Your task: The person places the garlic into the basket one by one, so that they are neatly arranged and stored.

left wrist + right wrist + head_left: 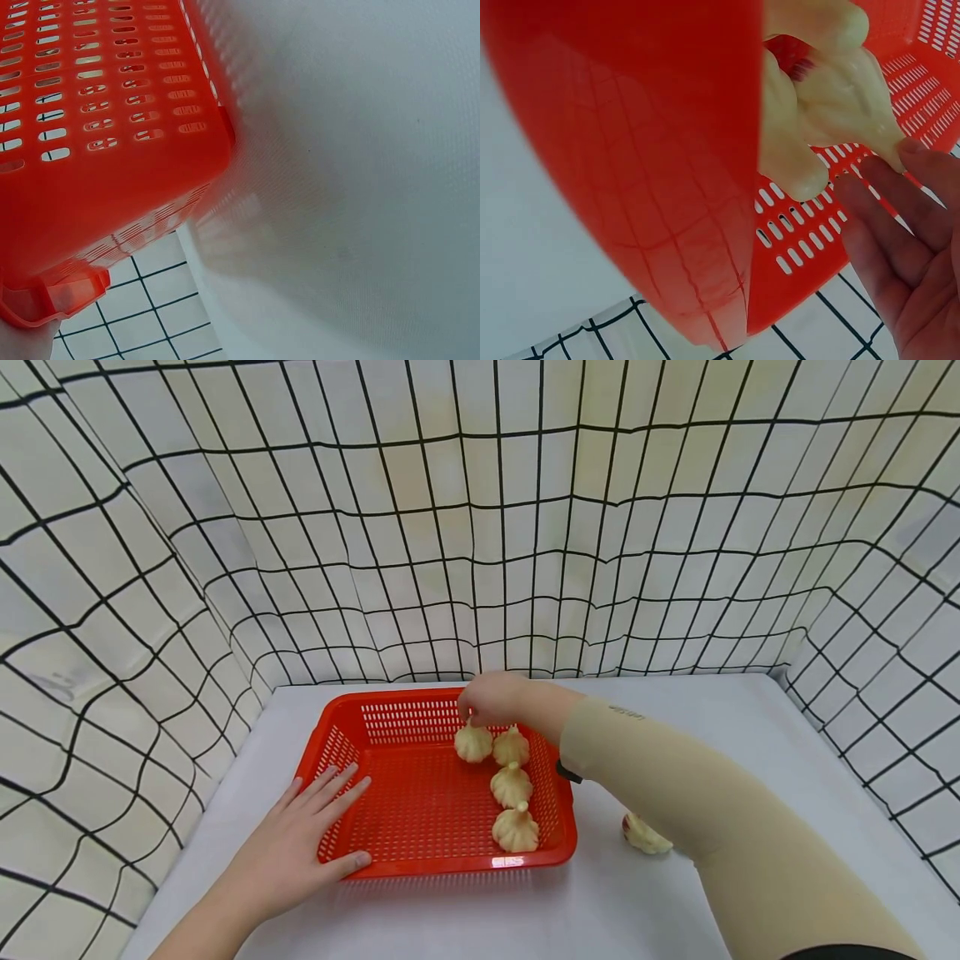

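Observation:
A red perforated plastic basket (420, 867) sits on the table, with several pale garlic bulbs (516, 828) lined up along its right side. At the back of that row, my right hand (495, 695) pinches one garlic bulb (473, 743) by its stem between thumb and fingers. The right wrist view shows the fingertips at the stem tip of that garlic bulb (847, 97). My left hand (288, 853) lies over the basket's front left corner, its fingers straight and spread, the thumb along the front rim. Most of it is outside the left wrist view.
Another garlic bulb (645, 835), with a reddish patch, lies on the white tabletop (600, 902) right of the basket, partly hidden by my right sleeve (675, 777). Black wire grid (525, 560) with white sheeting behind it encloses the table at the back and sides.

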Tool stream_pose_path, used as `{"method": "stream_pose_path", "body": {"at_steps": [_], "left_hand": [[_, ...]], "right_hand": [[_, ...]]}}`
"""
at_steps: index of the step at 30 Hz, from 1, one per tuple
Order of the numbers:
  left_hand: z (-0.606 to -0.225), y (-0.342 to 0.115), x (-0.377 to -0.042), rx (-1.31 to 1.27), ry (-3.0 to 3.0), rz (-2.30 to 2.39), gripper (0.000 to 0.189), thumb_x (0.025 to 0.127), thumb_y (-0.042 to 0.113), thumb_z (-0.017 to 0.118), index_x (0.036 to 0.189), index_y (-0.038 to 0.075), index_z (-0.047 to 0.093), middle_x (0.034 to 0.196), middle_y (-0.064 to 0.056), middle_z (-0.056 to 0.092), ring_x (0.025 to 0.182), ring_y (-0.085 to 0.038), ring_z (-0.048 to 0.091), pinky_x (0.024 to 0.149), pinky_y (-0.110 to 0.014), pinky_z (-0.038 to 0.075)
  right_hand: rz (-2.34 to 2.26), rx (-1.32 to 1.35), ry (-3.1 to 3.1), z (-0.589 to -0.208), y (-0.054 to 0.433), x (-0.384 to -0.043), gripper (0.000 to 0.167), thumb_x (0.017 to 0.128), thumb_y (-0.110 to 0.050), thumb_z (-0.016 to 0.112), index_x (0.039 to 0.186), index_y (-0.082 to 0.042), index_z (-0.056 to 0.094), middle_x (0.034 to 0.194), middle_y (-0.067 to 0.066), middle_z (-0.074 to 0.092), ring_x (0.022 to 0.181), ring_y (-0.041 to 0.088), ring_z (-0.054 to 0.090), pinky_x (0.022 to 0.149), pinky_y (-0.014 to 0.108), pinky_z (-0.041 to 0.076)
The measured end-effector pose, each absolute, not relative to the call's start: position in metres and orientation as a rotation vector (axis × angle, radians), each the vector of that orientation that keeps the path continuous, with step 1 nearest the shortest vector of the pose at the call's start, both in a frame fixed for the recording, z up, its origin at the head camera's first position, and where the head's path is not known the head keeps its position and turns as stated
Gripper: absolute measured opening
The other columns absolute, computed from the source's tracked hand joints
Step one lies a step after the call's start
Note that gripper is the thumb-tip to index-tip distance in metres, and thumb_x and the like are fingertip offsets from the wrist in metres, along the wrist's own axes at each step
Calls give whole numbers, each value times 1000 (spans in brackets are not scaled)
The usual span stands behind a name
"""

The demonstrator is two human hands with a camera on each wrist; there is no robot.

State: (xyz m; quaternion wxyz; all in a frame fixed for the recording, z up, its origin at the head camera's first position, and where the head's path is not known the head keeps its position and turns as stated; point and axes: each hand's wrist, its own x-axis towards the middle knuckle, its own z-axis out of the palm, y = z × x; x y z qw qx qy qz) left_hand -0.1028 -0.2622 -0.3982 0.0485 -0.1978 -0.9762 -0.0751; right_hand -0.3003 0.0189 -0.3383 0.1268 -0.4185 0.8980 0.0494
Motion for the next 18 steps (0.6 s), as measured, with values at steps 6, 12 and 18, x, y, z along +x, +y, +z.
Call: {"method": "stream_pose_path", "body": {"at_steps": [6,12,18], "left_hand": [[-398,-261,-103,-602,-2978,-231,88,82,69,64,155,25,37,161,-5,30,146,-36,27,121,-54,8],[-396,-261,-103,-605,-2977,-229,88,82,68,64,155,25,37,160,-5,31,146,-36,27,119,-57,13],[-396,-261,-102,-603,-2978,-231,88,82,68,64,155,25,37,160,-5,31,146,-36,27,119,-57,13]], "right_hand": [[159,-1170,2585,-343,17,-302,22,97,-23,64,118,-21,72,114,-6,67,107,13,59,88,30,50],[238,-1174,2574,-343,16,-302,22,96,-22,66,117,-23,73,115,-8,68,108,12,59,90,29,50],[248,-1180,2560,-343,16,-303,24,98,-21,63,120,-21,73,116,-7,68,106,12,60,90,28,50]]}}
